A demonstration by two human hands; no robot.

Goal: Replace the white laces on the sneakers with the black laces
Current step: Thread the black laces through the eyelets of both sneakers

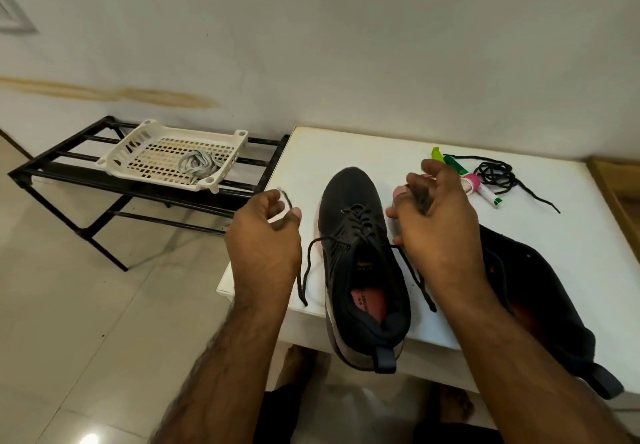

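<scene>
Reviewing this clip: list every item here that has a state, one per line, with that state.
Centre sneaker: upright on the table, black lace threaded, untied.
Second sneaker: tipped on its side at right; lacing hidden.
Spare black lace: loose, bundled on the table.
White laces: removed, heaped in the basket.
Left hand: pinches one lace end.
Right hand: grips the other end.

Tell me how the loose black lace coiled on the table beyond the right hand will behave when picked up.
The spare black lace lies in a loose tangled coil with a tail trailing toward the table edge, so it is probably floppy and will likely dangle and unravel when lifted. It looks thin, so likely very light. Its tangle may snag the markers beside it.
</scene>
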